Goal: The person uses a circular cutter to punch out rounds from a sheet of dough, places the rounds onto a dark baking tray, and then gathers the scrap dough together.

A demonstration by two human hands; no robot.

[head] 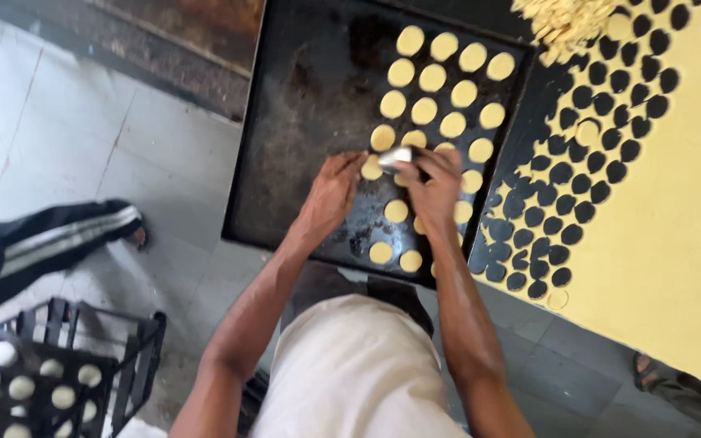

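A black baking tray (302, 122) lies on the floor with several pale yellow dough discs (440, 81) in rows on its right half. My left hand (334, 191) reaches over the tray's middle, fingertips touching a disc at the end of a row. My right hand (434, 186) hovers over the discs and holds a small shiny metal round cutter (395, 156). To the right lies a rolled yellow dough sheet (675, 203) with several round holes cut in it.
Dough scraps (565, 24) are piled at the sheet's top edge. A black rack with trays of white dough rounds (26, 381) stands lower left. Another person's dark trouser leg and foot (58, 239) are at left, and a sandalled foot (651, 373) at lower right.
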